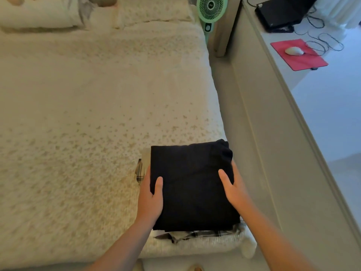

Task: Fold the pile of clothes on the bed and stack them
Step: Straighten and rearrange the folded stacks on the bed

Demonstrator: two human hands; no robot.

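A folded black cloth (192, 184) sits on top of a small stack at the near right corner of the bed (88, 106). Under it lies a checked cloth (197, 234). Only thin strips of the checked cloth peek out, at the near edge and at the left side, so its full shape is hidden. A pale strip also shows at the far left corner of the stack, and it is hard to tell what it is.

The left hand (151, 198) holds the left edge of the black cloth. Its thumb lies on top and its fingers are tucked out of sight under the edge. The right hand (233, 187) holds the right edge the same way, thumb on top, fingers hidden at the side. The far right corner of the black cloth is bunched up into a lump.

The bed cover is pale with tiny dots. Two pillows (39, 14) lie at the far end, cut off by the top of the picture. A green fan (211, 11) stands just past the far right corner of the bed, and its top is cut off too.

Far to the right is a white worktop (332, 98). On it lie a red mouse mat (298, 54) with a white mouse (294, 50), some looped black cables (322, 41), and a black laptop (281, 13) that is partly out of view.
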